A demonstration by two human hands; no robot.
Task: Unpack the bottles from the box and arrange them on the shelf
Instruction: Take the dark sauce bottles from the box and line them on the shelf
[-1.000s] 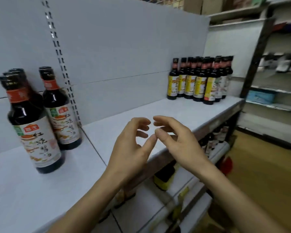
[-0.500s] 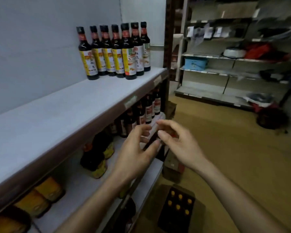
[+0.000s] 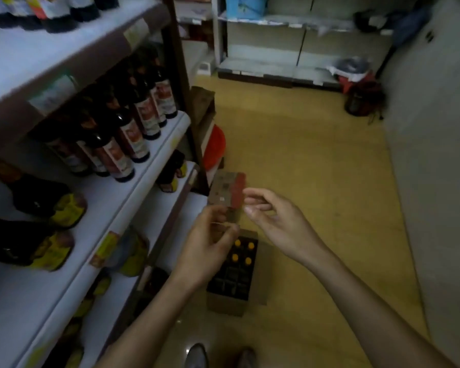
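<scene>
An open cardboard box (image 3: 225, 306) stands on the floor below my hands. Dark bottles with orange caps (image 3: 241, 252) fill its far end; the near cells look dark. My left hand (image 3: 206, 248) hovers above the box with fingers loosely curled, holding nothing. My right hand (image 3: 275, 221) floats beside it, also loosely curled and empty. The white top shelf (image 3: 64, 49) at the upper left carries dark bottles (image 3: 56, 14), cut off by the frame's edge.
The middle shelf holds a row of dark red-labelled bottles (image 3: 133, 123); lower shelves hold yellow-labelled jugs (image 3: 51, 208). A second carton (image 3: 227, 189) and a red tub (image 3: 214, 147) stand by the shelf post. Yellow floor stretches right. My shoes (image 3: 197, 354) show below.
My view has swung down from the top shelf to the floor, bringing the open box under my hands. Both hands stayed close together and empty.
</scene>
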